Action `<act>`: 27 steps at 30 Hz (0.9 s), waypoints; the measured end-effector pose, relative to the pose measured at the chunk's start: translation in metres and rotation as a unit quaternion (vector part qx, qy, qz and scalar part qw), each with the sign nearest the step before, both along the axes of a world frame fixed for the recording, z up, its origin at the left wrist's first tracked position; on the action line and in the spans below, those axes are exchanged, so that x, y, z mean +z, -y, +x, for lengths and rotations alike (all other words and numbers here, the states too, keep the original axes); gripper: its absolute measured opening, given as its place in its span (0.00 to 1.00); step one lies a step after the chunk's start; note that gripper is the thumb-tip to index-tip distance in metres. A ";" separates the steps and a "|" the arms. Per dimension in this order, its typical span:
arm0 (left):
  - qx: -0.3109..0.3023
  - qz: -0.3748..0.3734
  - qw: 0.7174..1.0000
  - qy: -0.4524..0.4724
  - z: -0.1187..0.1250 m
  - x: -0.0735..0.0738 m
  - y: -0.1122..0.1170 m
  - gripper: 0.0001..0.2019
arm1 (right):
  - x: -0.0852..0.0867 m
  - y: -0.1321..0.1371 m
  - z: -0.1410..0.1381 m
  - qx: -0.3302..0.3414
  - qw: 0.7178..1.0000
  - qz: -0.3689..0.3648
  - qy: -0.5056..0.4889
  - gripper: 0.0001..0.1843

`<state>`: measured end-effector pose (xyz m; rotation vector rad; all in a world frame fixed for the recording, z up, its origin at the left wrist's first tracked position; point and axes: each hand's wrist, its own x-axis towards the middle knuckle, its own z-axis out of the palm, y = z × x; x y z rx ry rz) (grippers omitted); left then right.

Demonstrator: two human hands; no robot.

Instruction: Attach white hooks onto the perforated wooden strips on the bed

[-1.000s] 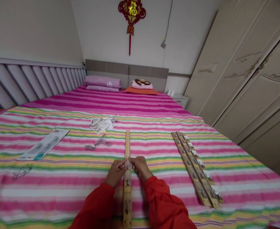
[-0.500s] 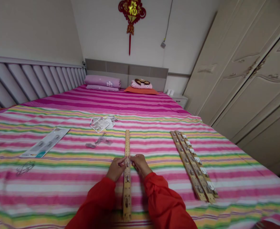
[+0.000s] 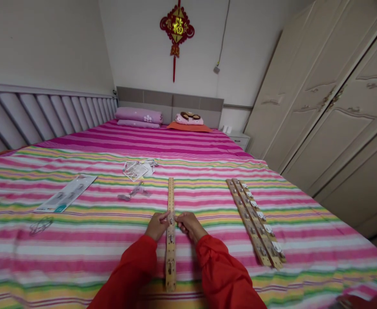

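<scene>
A long wooden strip (image 3: 170,240) with a row of small metal hooks lies lengthwise on the striped bedspread (image 3: 79,253), pointing away from me. My left hand (image 3: 157,225) and my right hand (image 3: 191,226) meet at it from either side. Their fingertips pinch a small metal hook (image 3: 171,220) on the strip. Red sleeves cover both forearms. To the right lie several similar wooden strips (image 3: 252,219), side by side, with metal hooks and white round pieces along them.
Left of the strip lie a printed packaging card (image 3: 66,193), a pile of clear plastic wrappers (image 3: 137,170), clear hook pieces (image 3: 133,192) and a thin loop of clear plastic (image 3: 41,225). Pillows (image 3: 139,116) sit at the far end. A cream wardrobe (image 3: 323,98) stands at right.
My hands stay at the same spot on the strip. The whole view has tilted slightly, so the room sits lower in the frame and the right-hand strips appear shifted left.
</scene>
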<state>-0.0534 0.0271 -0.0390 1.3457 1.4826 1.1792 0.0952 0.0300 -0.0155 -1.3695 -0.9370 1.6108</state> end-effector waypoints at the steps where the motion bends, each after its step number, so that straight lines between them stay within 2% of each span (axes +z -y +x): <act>1: 0.002 0.001 1.000 0.004 0.000 0.000 0.000 0.18 | 0.000 0.001 0.001 0.004 1.000 -0.002 -0.001 0.15; 15: -0.002 0.006 1.000 -0.002 0.000 0.000 0.000 0.18 | 0.002 0.008 0.012 0.071 0.997 -0.023 0.000 0.09; 19: -0.003 0.006 1.000 -0.008 -0.001 -0.002 0.000 0.20 | 0.006 0.009 0.012 0.085 0.996 -0.020 -0.023 0.11; 23: -0.022 0.010 1.000 0.001 0.000 -0.003 0.002 0.21 | 0.004 0.007 0.004 0.042 0.999 -0.013 -0.011 0.19; 27: -0.078 -0.005 0.997 0.030 -0.009 0.003 0.005 0.25 | -0.002 0.005 -0.004 -0.003 1.000 -0.013 0.005 0.23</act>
